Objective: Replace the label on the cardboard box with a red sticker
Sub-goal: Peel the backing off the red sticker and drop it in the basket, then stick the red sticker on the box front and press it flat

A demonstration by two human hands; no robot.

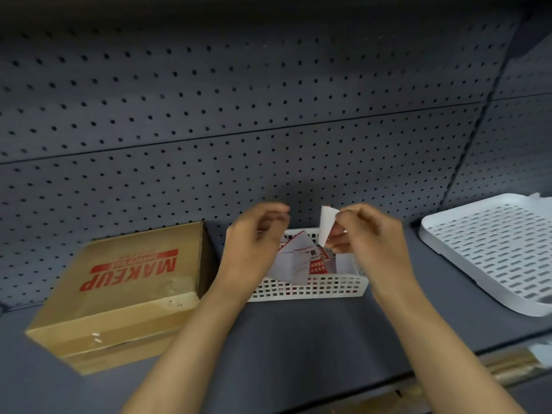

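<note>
Head view: both hands hover over a white mesh basket [313, 286] of paper slips beside the cardboard box [119, 291], right hand [370, 231] fingers pinching a white slip [326, 224], left hand [257, 237] fingers loosely curled, holding nothing.

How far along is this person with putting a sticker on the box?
Early on. The cardboard box shows no new red sticker on the faces in view. The right hand pinches a white slip above the basket of labels; the left hand hovers beside it, holding nothing. Sticking it on remains.
</note>
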